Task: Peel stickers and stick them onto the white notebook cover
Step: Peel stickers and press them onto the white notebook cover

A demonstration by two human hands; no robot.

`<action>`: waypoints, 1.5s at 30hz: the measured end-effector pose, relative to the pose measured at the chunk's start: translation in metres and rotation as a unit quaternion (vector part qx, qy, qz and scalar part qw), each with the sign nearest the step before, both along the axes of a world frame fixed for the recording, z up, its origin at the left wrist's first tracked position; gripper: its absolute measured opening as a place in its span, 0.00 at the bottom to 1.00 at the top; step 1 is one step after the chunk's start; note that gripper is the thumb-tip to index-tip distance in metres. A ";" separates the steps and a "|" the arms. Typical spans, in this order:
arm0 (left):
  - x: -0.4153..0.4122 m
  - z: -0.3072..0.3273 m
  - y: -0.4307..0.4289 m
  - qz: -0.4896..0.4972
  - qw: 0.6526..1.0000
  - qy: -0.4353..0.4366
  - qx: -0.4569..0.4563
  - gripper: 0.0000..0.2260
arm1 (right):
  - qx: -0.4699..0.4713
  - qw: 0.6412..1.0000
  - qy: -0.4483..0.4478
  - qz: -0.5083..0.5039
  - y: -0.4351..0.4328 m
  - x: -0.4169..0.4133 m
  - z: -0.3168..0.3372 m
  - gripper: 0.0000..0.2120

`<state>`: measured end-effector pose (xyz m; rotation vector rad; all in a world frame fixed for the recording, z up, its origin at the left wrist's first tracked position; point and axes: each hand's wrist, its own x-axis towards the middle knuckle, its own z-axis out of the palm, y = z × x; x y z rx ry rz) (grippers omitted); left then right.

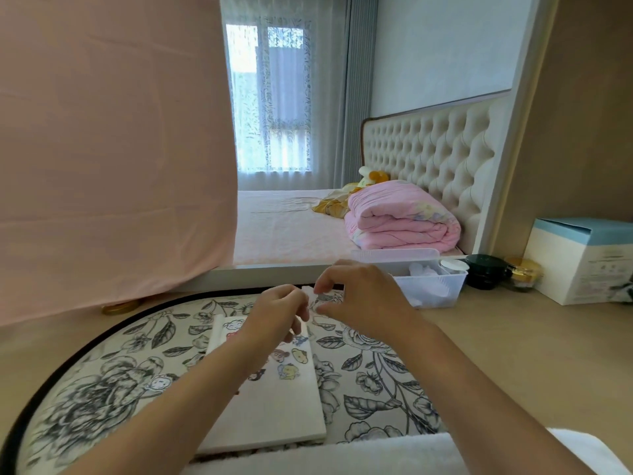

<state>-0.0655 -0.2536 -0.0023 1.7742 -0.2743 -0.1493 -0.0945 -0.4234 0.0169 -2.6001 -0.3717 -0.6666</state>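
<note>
Left hand [281, 313]: raised above far end of notebook [274, 413], fingers curled in, tips pinching a white scrap [307, 290]. Grip partly hidden behind knuckles.

Right hand [359, 296]: raised just beside left, thumb and forefinger narrowed to a pinch on a small greyish sticker [322, 298]; other fingers loosely curled. Sticker up in the air between both hands, clear of the cover. Too small and blurred to tell its design.

Notebook: white, closed, lying flat on floral mat [102, 371], long side running away from camera, partly under left forearm. Cartoon stickers [291, 366] already on far half of cover; near half bare white. One more cartoon piece [159, 383] lying on mat left of notebook, apart from it.

Mat: round, black rim, grey flower print, on tan desk [496, 354]. White towel [342, 455] along bottom edge, touching notebook's near end.

Right of hands on desk: clear tub [442, 286] with white items inside, then black jar [486, 270], gold-lid jar [522, 272], blue-white carton [579, 262] at far right.

Left: pink cloth [113, 149] hanging down, gold lid [120, 307] showing at its hem.

Behind: bed with folded pink quilt [400, 217], tufted headboard [431, 156], curtained window [270, 97].
</note>
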 end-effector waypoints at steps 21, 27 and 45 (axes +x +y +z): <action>-0.058 -0.011 0.111 0.001 0.996 0.035 -0.088 0.09 | 0.464 0.869 0.170 0.032 0.101 -0.051 -0.022 0.06; -0.062 -0.022 0.111 0.000 0.997 -0.040 -0.065 0.03 | 0.536 0.794 0.281 0.054 0.107 -0.053 -0.032 0.07; -0.052 -0.040 0.122 0.040 0.936 -0.287 0.198 0.07 | 0.171 0.983 0.043 -0.056 0.110 -0.048 -0.039 0.10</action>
